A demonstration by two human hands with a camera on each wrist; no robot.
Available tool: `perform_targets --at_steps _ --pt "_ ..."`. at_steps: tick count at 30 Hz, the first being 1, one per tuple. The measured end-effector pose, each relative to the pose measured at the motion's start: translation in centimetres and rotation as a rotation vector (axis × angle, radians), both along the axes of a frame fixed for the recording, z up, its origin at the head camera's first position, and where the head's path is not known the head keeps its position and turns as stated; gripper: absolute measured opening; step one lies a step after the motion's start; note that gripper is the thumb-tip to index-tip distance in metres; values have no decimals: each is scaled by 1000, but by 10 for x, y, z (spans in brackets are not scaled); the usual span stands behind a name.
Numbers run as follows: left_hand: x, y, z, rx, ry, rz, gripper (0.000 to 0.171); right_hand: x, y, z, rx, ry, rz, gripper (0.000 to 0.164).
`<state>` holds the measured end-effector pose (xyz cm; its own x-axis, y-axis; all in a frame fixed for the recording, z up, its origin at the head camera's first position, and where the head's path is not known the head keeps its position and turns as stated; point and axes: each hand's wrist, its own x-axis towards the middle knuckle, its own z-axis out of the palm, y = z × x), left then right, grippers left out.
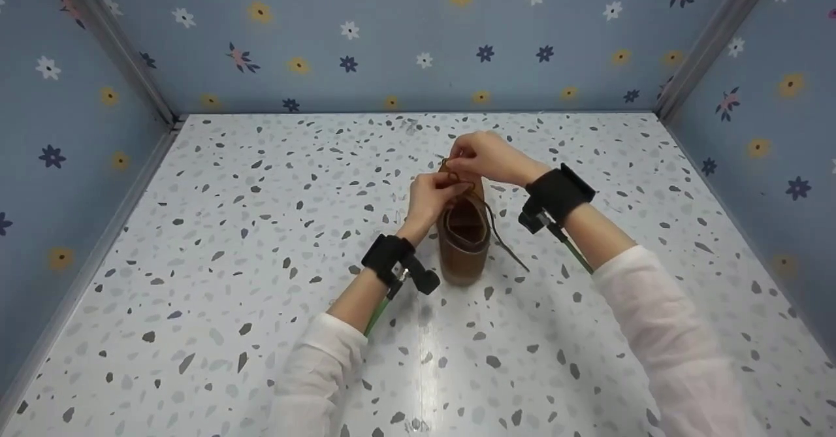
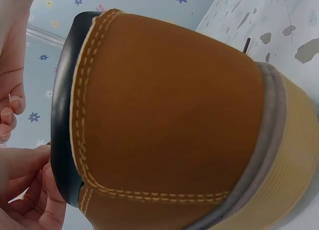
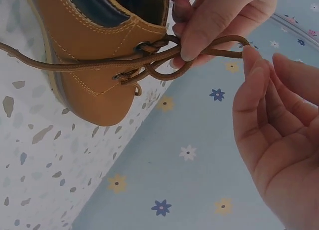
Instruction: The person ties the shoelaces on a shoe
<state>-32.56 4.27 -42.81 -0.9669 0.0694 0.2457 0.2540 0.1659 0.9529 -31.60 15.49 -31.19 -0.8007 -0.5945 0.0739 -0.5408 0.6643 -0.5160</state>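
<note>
A brown leather shoe [image 1: 462, 264] stands on the speckled surface, its toe pointing away from me and its dark-lined opening facing up. Its brown shoelace [image 3: 99, 65] is drawn up in loops over the eyelets, and one long end trails down the right side. My left hand [image 1: 429, 196] pinches the crossed lace between thumb and fingers, close above the shoe's tongue. Beyond it, the right hand [image 1: 490, 156] grips the tip of a lace loop with its fingertips, as the right wrist view shows. The left wrist view is mostly filled by the shoe's stitched heel [image 2: 169, 110].
Blue flower-patterned panels [image 1: 392, 45] enclose the back and both sides of the speckled white tabletop [image 1: 261, 241]. Black straps with small cameras sit on both wrists, with green cables [image 1: 578, 254] running back along the forearms.
</note>
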Motion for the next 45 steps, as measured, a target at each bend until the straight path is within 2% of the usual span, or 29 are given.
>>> perform_targets --at_steps 3,6,7,11,14,20,24,27,31,35,40,45 --pt "-1 0 -2 13 -15 -8 23 1 2 1 -38 -20 2 17" --pt "-9 3 -14 7 -26 9 24 1 8 -2 -64 -31 -7 18" --pt "-15 4 -22 16 -20 15 28 2 11 -3 -68 -34 -13 18" --pt "-22 7 -31 26 -44 19 28 2 24 -11 -72 -61 -35 19" --pt "-19 6 -27 33 -53 13 28 2 32 -17 -64 -77 -38 21" --pt "6 -1 6 36 -78 -26 18 2 41 -25 -65 -62 -34 20" --pt "-1 1 -5 14 -37 13 19 3 43 -27 -63 -65 -47 15" --pt "-2 2 -7 5 -30 21 19 5 45 -29 -60 -73 -59 14" --pt "10 -3 10 17 -49 -7 16 6 47 -33 -64 -64 -59 14" --pt "15 -5 16 22 -68 -14 16 7 49 -39 -81 -81 -68 17" --pt "12 -4 13 24 -80 -18 16 9 52 -51 -69 -68 -93 19" --pt "-6 2 -12 6 -44 25 21 11 54 -66 -70 -89 -107 24"
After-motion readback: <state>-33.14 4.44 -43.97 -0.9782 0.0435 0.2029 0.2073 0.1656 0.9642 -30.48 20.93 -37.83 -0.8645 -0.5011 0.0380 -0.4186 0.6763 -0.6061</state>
